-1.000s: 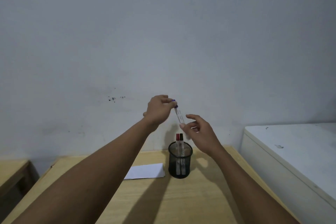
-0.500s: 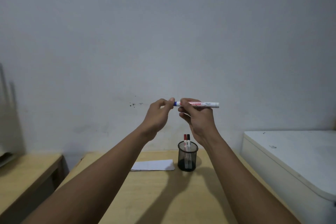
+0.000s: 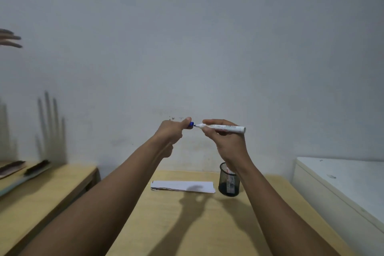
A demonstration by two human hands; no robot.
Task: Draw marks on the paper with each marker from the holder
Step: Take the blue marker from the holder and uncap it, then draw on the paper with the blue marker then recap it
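Two hands raised, left hand (image 3: 172,131) fingers pinching blue cap (image 3: 191,124), right hand (image 3: 225,141) gripping uncapped marker (image 3: 223,128)

Nothing readable here tbh. The marker (image 3: 223,128) had some print along its white barrel, but it was way too small and blurry to make out.

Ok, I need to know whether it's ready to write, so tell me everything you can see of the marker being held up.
The marker is a slim white barrel, plastic by its look, with small printed lettering too blurred to read. It lies roughly level in the air in front of the wall, above the table, pinched in the right hand. Its dark tip is bare and points left toward the blue cap, which the left hand holds just clear of the tip. The flat rear end juts out to the right.
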